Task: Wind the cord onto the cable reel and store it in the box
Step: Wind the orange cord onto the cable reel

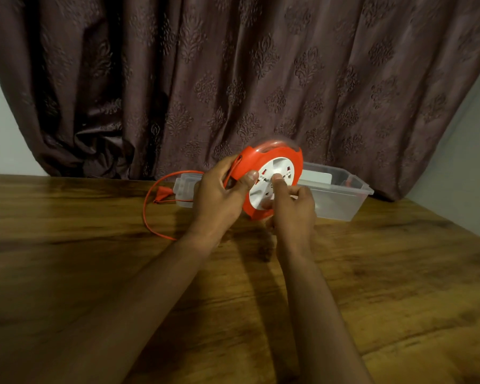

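While only the head view is available, it shows the work plainly: the cable reel [272, 182], orange with a white socket face, is held upright above the wooden table [94, 273], just in front of the clear plastic box [344, 200]. The left hand [219, 195] grips the reel's orange rim, thumb laid across onto the white face. The right hand [291, 203] is curled against the white face, fingers pinched at what appears to be the winding knob, though the knob itself is hidden. The orange cord [150, 209] leaves the reel beside the left hand, loops out over the table, and ends at the plug [162, 195], lying near the box's left end. Judgement: winding is in hand and unfinished, a fair loop being still loose. The next move calls for turning the face while the left hand steadies the rim, until the plug reaches the reel; the box stands open to receive it.
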